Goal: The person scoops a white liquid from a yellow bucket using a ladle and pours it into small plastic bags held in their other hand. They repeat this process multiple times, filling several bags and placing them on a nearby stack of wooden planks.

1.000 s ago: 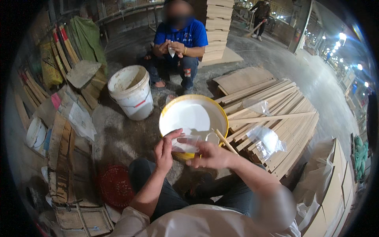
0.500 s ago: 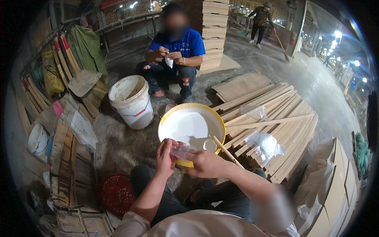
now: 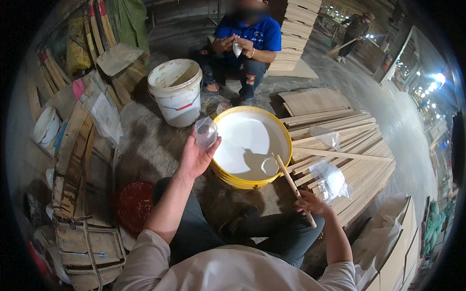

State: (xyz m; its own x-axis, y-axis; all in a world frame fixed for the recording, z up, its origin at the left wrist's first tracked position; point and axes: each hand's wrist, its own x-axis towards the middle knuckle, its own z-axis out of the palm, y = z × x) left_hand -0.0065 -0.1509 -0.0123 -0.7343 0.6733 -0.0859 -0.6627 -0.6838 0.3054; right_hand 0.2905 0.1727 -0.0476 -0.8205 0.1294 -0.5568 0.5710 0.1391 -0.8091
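Observation:
My left hand [image 3: 194,159] holds up a clear plastic bag [image 3: 206,134], its round mouth spread open, beside the left rim of a yellow bucket [image 3: 242,184]. White liquid [image 3: 238,133] fills much of that bucket. My right hand [image 3: 313,203] has its fingers round a wooden stick [image 3: 290,180] that slants over the bucket's right rim. At the stick's far end a round cup-like piece [image 3: 270,167] sits in the liquid. Across from me, a person in a blue shirt [image 3: 269,36] squats and handles a small white-filled bag [image 3: 237,49].
A white bucket [image 3: 179,106] stands left of the yellow one. Wooden strips [image 3: 359,167] lie to the right, with a filled clear bag [image 3: 332,179] on them. A red basket [image 3: 134,206] is by my left leg. Farther back, a person with a broom [image 3: 357,31] stands.
My hands have parted. The left has lifted the plastic bag, its mouth now opened out, to the left; the right has moved down and right and taken hold of the wooden stick.

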